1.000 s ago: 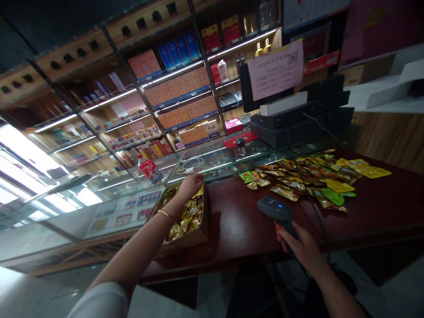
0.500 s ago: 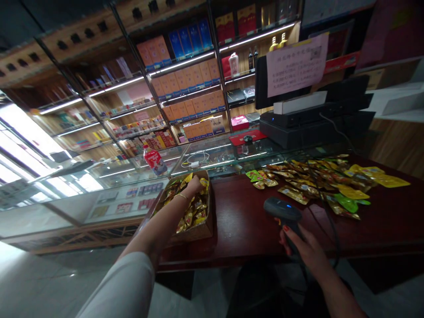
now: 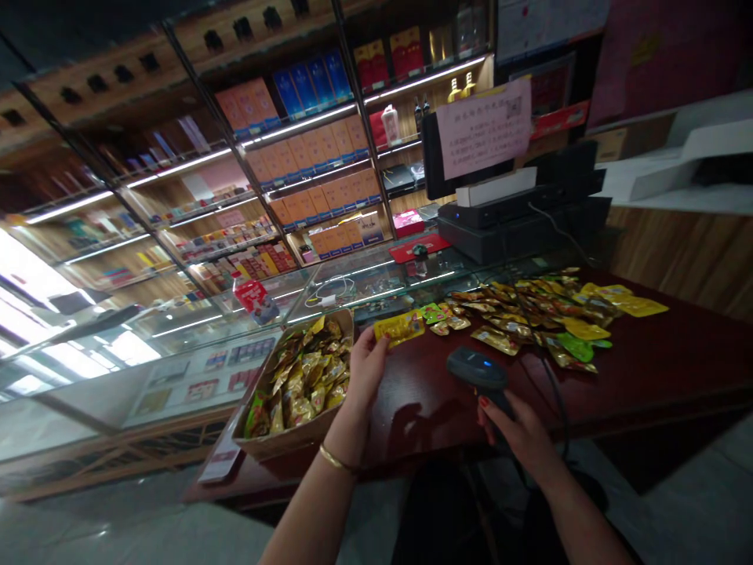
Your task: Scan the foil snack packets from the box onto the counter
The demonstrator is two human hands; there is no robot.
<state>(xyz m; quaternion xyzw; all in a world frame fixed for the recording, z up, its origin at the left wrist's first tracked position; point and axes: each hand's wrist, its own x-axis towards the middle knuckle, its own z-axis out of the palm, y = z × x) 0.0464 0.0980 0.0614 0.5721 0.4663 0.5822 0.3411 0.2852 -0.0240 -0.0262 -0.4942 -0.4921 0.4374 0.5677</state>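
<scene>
My left hand point(image 3: 365, 365) pinches a yellow snack packet point(image 3: 401, 328) by its left end, just past the right side of an open cardboard box point(image 3: 294, 446). Gold, yellow and green packets point(image 3: 314, 377) fill that box. In my right hand point(image 3: 518, 431) is a dark barcode scanner point(image 3: 478, 369), its fingers wrapped round the handle, with a blue light glowing on top. The scanner's head points left, toward the area below the yellow packet. Behind it, a spread pile of gold, yellow and green packets point(image 3: 518, 310) lies on the dark red tabletop point(image 3: 412, 408).
A red-labelled bottle point(image 3: 254, 298) stands on the glass counter point(image 3: 194, 314) at the left. The monitor point(image 3: 432, 157) carries a pink paper notice point(image 3: 485, 129). The scanner's cable point(image 3: 553, 377) loops across the table at the right. Shelves of boxes point(image 3: 318, 149) line the back wall.
My left hand has come up out of the cardboard box and moved right, now with a yellow snack packet in it. The right hand still holds the scanner. The view has shifted somewhat.
</scene>
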